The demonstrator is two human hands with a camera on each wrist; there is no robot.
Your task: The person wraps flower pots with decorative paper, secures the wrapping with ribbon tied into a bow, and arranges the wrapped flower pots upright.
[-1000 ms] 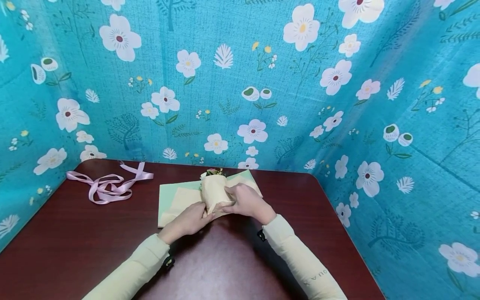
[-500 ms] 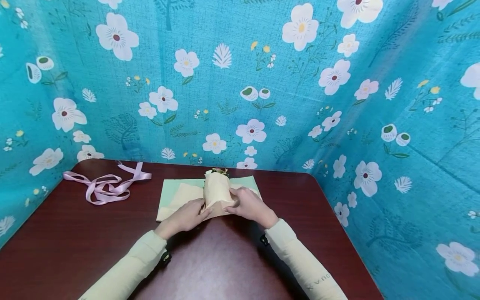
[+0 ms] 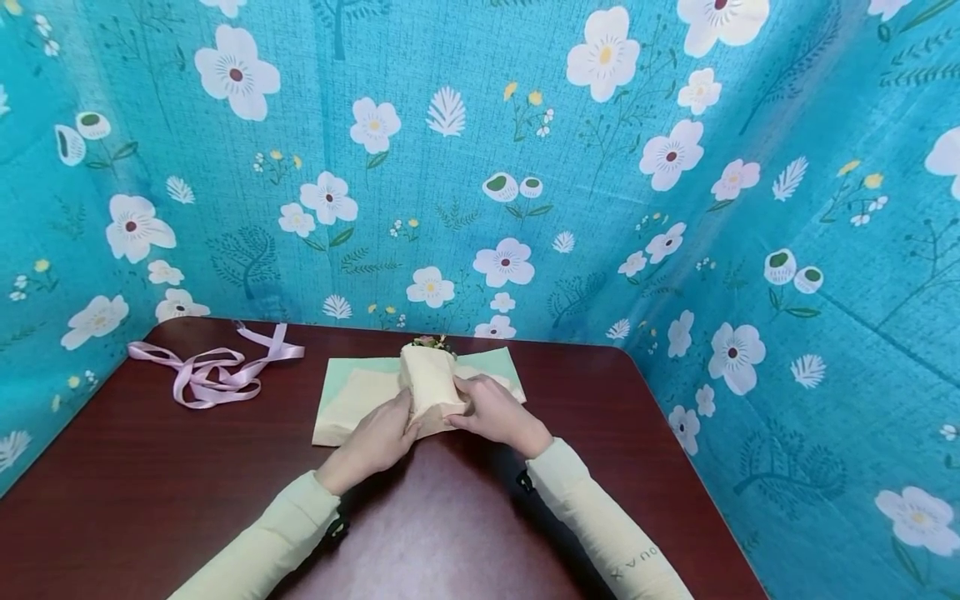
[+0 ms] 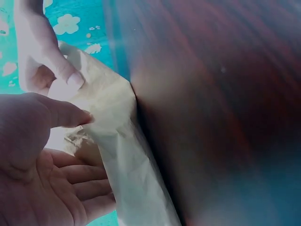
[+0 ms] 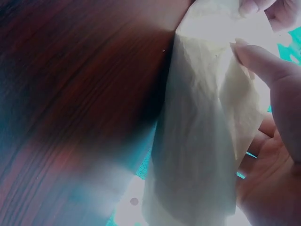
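Left hand point(image 3: 377, 435) holds cream paper point(image 3: 432, 375); right hand point(image 3: 497, 411) too.

One short piece of lettering shows: dark capitals on the right sleeve point(image 3: 592, 508), over the bench's point(image 3: 420, 542) near right part. They run along the arm, seemingly X, A, U and a round O or Q; small and slanted, so the exact word is uncertain. Nothing else on or around the bench is legible.

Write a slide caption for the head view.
Left hand and right hand hold paper with flowers peeking out, pink ribbon at left.
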